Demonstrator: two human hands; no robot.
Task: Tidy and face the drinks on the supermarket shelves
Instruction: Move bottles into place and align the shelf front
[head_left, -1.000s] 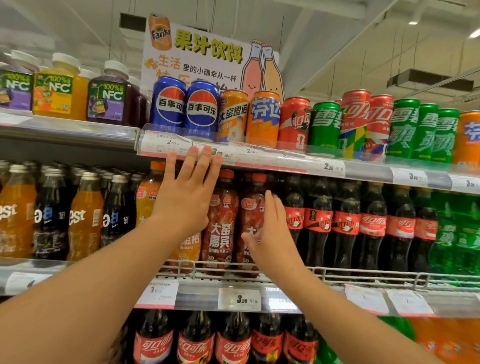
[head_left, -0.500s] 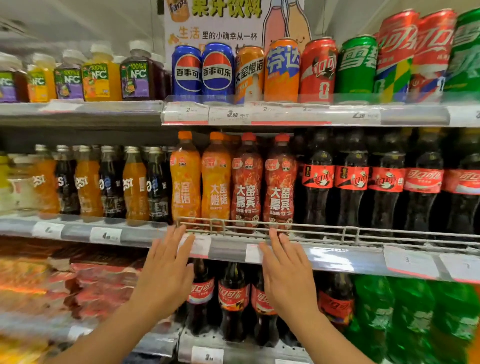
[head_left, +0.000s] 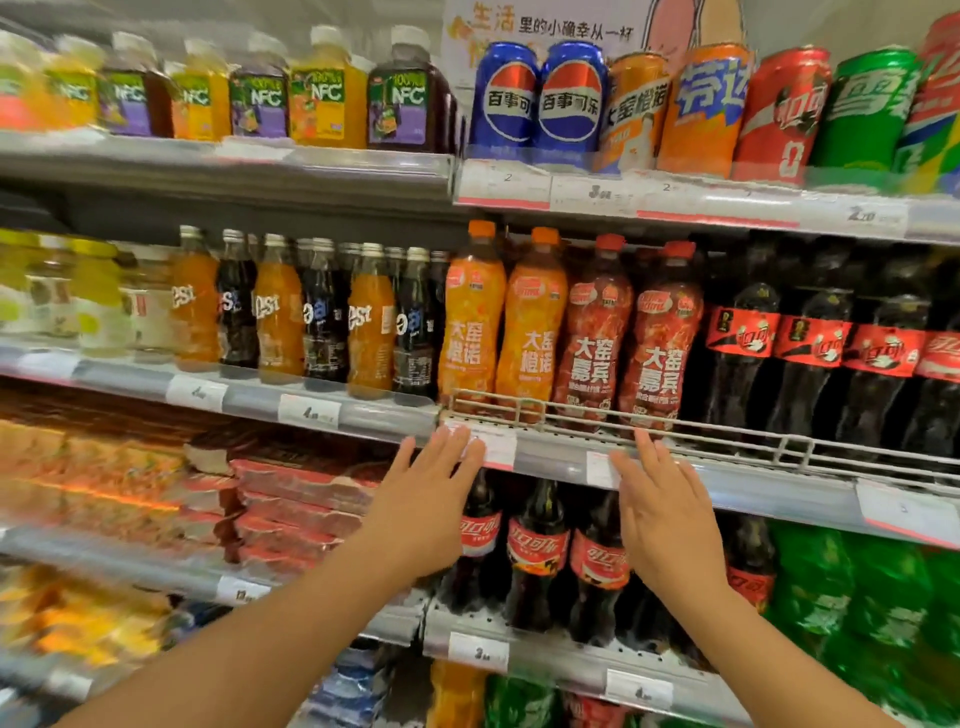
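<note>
Both hands, left (head_left: 426, 512) and right (head_left: 662, 519), remain flat with straight fingers, holding nothing, before the cola bottles (head_left: 537, 551) at 6 o'clock below the rail (head_left: 623, 421); half a second ago, the same pose.

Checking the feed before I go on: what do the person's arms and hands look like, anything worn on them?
Both forearms are bare as far as the frame shows: no sleeve, cuff or glove in view. The left hand and the right hand show no ring, watch, bracelet or wristband. Nothing is marked or taped on them. The upper arms lie outside the picture.
</note>
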